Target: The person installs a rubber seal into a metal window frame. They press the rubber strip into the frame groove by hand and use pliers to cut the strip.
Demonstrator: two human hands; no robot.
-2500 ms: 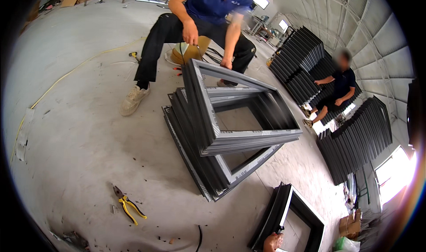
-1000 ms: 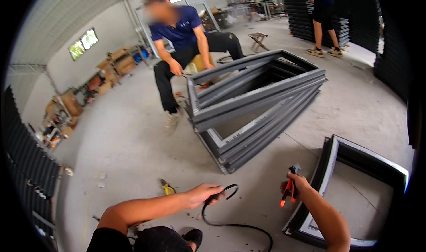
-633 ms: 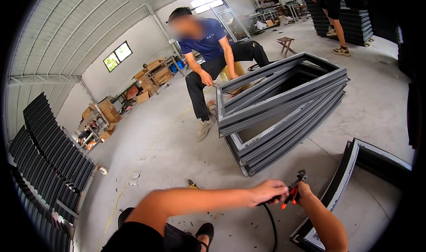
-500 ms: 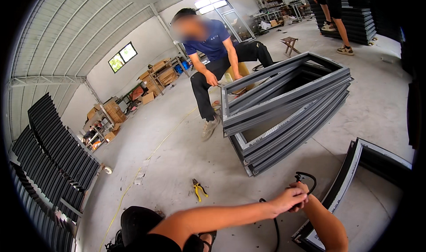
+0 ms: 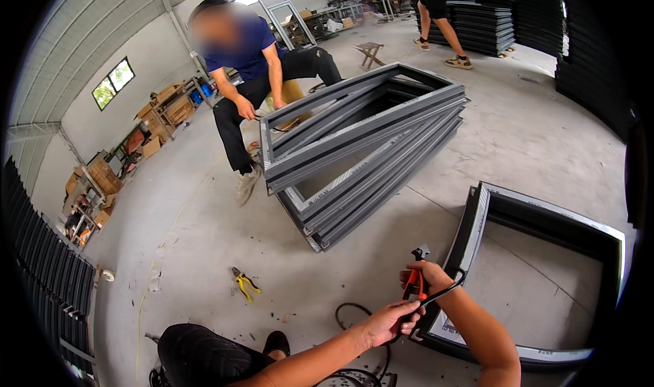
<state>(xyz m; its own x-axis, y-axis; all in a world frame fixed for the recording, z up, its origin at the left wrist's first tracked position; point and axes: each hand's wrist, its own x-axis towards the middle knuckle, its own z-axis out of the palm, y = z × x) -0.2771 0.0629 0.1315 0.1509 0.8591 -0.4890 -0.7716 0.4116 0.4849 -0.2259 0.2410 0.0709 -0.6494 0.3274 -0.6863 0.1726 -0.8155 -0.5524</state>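
My right hand [image 5: 434,277] is wrapped round a pair of red-handled cutters [image 5: 411,286], whose dark metal head points up and away. Just below and to its left, my left hand [image 5: 387,323] grips a black rubber strip [image 5: 446,291]. One end of the strip loops over my right wrist; the rest trails down into coils on the floor. Both hands are close to the left corner of a dark grey rectangular window frame [image 5: 470,247] lying on the floor. My fingers partly cover the cutter handles.
Yellow-handled pliers [image 5: 246,284] lie on the floor to the left. Ahead stands a skewed stack of grey frames [image 5: 381,176], with a seated co-worker [image 5: 248,60] behind it. Black profiles [image 5: 51,271] are piled at far left. Another person walks near stacked frames [image 5: 477,26].
The view has swung right, bringing more of the floor frame in. My hands, crossed together before, have come slightly apart, and the red-handled cutters now show in my right hand.
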